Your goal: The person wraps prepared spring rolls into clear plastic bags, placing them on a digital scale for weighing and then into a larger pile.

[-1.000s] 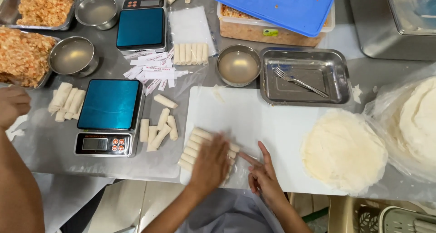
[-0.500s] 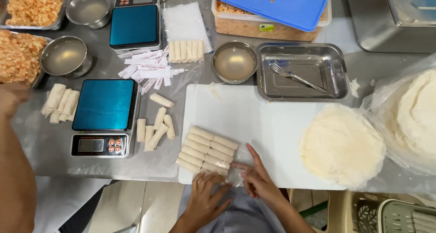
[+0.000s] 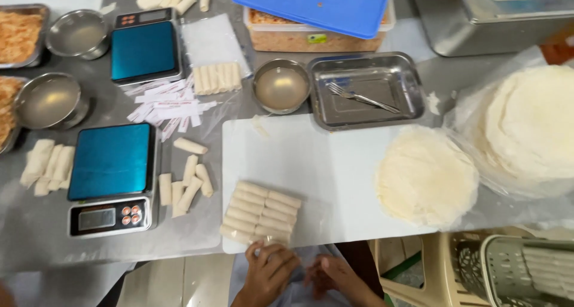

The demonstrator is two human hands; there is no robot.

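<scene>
A block of pale spring rolls [image 3: 260,212] lies in two rows on the near left of a white cutting board [image 3: 323,163]. My left hand [image 3: 267,270] is just below the board's front edge. Its fingers are spread, and the tips touch the edge by the nearest rolls. My right hand [image 3: 336,277] hovers beside it below the table, blurred, with loosely curled fingers. Whether it holds anything is unclear. A stack of round wrappers [image 3: 426,176] sits on the board's right end.
Left of the board are loose rolls [image 3: 186,178] and a blue scale [image 3: 112,176], with a second scale [image 3: 143,50] behind. Beyond the board stand a metal bowl [image 3: 281,86], a tray with a fork [image 3: 362,92] and a blue-lidded tub [image 3: 317,8]. Bagged wrappers [image 3: 532,121] lie right.
My left hand left the block of rolls, dropped below the table, then came back up to the board's edge. My right hand slid off the board toward me. The view has moved closer.
</scene>
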